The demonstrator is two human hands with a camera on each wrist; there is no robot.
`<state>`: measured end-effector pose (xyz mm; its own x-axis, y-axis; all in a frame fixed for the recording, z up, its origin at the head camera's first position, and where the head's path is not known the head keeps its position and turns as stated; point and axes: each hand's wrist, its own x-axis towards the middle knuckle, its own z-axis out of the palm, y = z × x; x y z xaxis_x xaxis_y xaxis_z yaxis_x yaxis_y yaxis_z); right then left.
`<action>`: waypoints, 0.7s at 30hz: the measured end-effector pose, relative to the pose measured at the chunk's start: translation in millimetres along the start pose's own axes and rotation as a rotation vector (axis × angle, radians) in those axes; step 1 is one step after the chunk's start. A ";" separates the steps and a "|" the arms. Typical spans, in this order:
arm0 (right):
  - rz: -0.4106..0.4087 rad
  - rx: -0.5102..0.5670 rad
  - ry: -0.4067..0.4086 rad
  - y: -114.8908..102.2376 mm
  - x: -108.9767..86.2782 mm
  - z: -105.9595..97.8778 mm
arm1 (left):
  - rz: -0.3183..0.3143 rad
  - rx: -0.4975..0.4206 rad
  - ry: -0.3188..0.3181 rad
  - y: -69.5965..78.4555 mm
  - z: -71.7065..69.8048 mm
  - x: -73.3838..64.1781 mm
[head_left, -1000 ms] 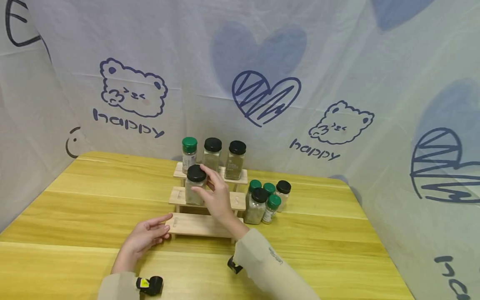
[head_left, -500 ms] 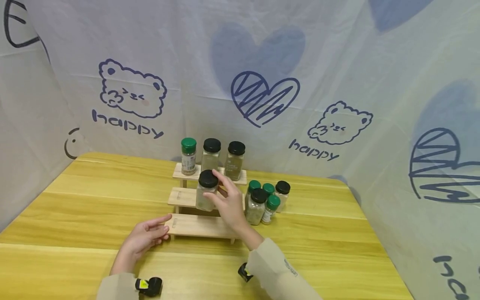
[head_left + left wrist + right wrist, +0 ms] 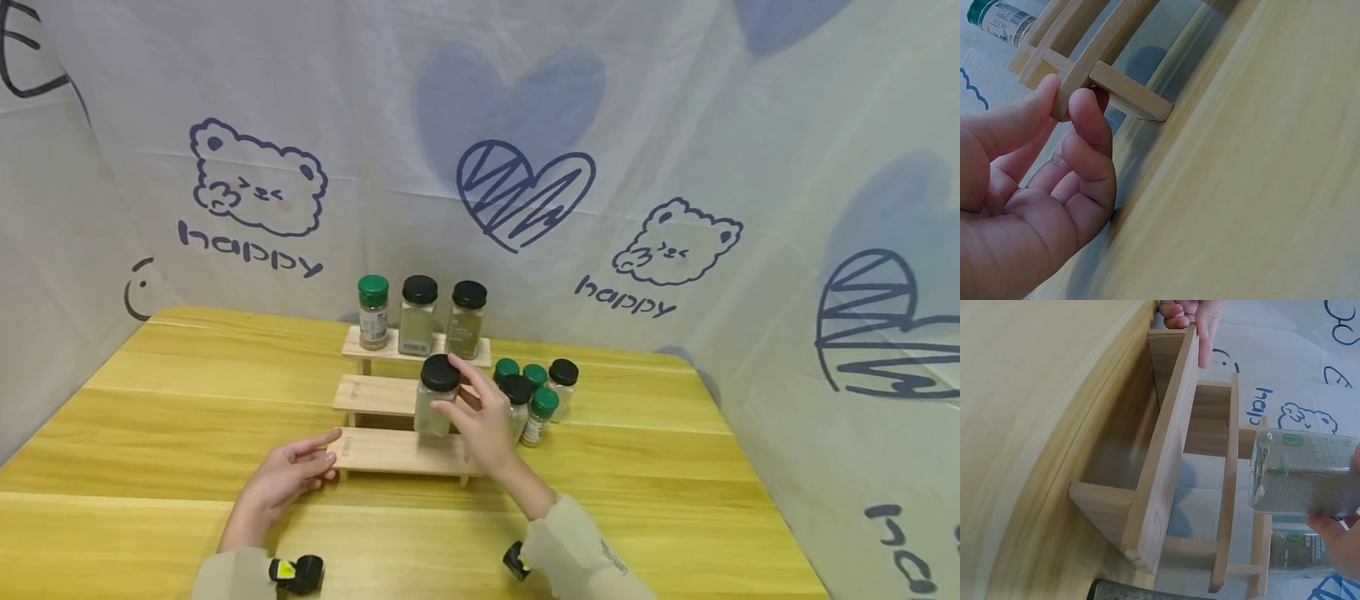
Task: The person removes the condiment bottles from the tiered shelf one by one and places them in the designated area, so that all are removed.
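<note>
So the right hand (image 3: 480, 421) has a black-lidded glass spice jar (image 3: 428, 418) pinched between thumb and fingers, with the index finger reaching up by the lid. The jar's pretty much upright: long axis close to vertical, lid up, base down. It's in the air at the front of the three-tier wooden rack (image 3: 382, 454), over the lowest tier and right of that rack's middle. In the right wrist view you can see its flat base facing the shelves, with a gap below. The left hand (image 3: 288, 475) is pinching the left end of the rack's lowest tier, thumb on top and fingers curled below. On the rack's top tier, left to right: a green-capped shaker (image 3: 373, 313), then two black-lidded jars (image 3: 417, 318), all lids up. A cluster of green- and black-lidded jars (image 3: 536, 427) stands on the wooden surface (image 3: 652, 467) just right of the rack.
</note>
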<state>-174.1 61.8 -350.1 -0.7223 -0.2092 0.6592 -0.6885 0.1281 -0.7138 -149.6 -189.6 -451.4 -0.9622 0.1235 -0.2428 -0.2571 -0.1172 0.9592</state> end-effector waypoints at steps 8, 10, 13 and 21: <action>0.003 0.025 -0.015 -2.0 -10.6 -15.5 | -0.002 -0.016 -0.003 -1.6 -0.8 0.1; 0.001 0.010 -0.005 -1.4 -14.0 -19.7 | -0.002 -0.017 -0.006 -1.4 -0.5 0.1; -0.002 -0.017 0.017 0.4 -18.5 -25.9 | -0.002 -0.016 -0.006 -0.6 -0.1 -0.2; -0.005 -0.055 0.033 5.0 -26.7 -40.5 | 0.000 -0.018 -0.004 0.1 -0.1 -0.1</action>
<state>-160.9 107.3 -361.7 -0.7199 -0.1781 0.6709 -0.6941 0.1801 -0.6970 -149.6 -189.7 -451.3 -0.9618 0.1276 -0.2422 -0.2588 -0.1351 0.9564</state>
